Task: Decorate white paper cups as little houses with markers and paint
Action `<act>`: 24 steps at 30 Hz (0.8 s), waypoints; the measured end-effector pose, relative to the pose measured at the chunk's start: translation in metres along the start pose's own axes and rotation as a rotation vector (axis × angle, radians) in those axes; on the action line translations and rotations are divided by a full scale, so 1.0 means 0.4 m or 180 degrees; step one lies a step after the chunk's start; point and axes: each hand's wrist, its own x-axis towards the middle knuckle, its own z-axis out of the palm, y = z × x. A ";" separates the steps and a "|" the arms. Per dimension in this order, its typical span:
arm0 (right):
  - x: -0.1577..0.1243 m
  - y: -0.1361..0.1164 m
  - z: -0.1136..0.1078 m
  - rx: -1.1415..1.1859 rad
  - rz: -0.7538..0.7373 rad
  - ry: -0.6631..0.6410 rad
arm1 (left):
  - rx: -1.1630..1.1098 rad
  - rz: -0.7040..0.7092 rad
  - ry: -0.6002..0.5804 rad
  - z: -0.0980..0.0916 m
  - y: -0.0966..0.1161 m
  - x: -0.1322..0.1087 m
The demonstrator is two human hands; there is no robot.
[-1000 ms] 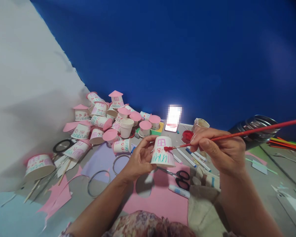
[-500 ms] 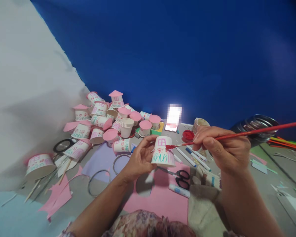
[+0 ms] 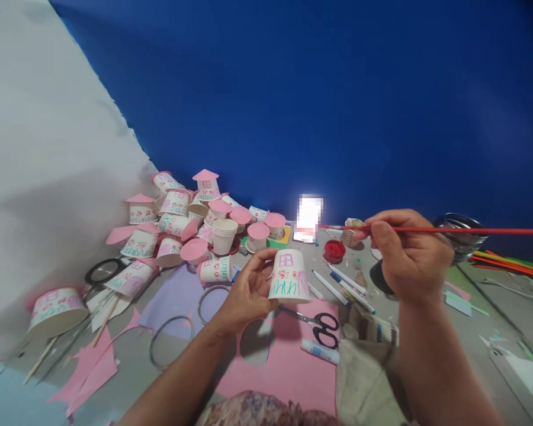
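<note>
My left hand [image 3: 253, 284] is closed around an upside-down white paper cup [image 3: 288, 277]. On the cup are a purple window, red dabs and green strokes. A long red paintbrush [image 3: 426, 230] is pinched in my right hand [image 3: 411, 257], held nearly level. Its tip is up and away from the cup, in front of the bright phone [image 3: 308, 219]. Below the brush sits a small pot of red paint [image 3: 334, 251]. Black-handled scissors [image 3: 322, 328] and a glue stick [image 3: 320, 351] lie on pink paper [image 3: 293, 378] just under the cup.
At the left is a pile of decorated cups with pink paper roofs [image 3: 173, 202], beside a stack of plain cups [image 3: 224, 236]. Several markers [image 3: 331, 287] lie mid-table. A cloth [image 3: 366, 373] is near my right forearm. Metal rings [image 3: 171, 341] and paper scraps [image 3: 89, 378] lie left.
The paintbrush tip has lifted off the cup and moved up, with my right hand slightly higher. My left hand still holds the cup. The whole view has shifted a little.
</note>
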 end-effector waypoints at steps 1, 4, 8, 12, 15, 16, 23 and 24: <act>0.012 0.009 -0.001 -0.0419 0.0001 -0.0029 | 0.0028 -0.0039 0.0054 -0.001 0.002 0.000; 0.063 0.045 0.008 -0.1551 0.0067 -0.0247 | 0.0207 -0.0074 0.0241 -0.004 0.010 0.000; 0.125 0.116 0.043 -0.2610 0.0736 -0.0931 | 0.0405 -0.0088 0.0372 0.000 0.024 -0.014; 0.121 0.192 0.083 -0.2978 0.1399 -0.1631 | 0.0368 -0.0189 0.0756 -0.004 0.026 -0.035; 0.088 0.238 0.108 -0.3033 0.1557 -0.1749 | 0.0275 -0.0263 0.0907 -0.026 0.013 -0.035; 0.077 0.251 0.116 -0.3039 0.1600 -0.1778 | 0.0236 -0.0290 0.0899 -0.035 0.008 -0.032; 0.061 0.291 0.131 -0.2915 0.1722 -0.1598 | 0.0048 -0.0470 0.0734 -0.053 -0.010 -0.023; 0.064 0.286 0.117 -0.2895 0.1732 -0.1493 | 0.0020 -0.0478 0.0732 -0.050 -0.009 -0.025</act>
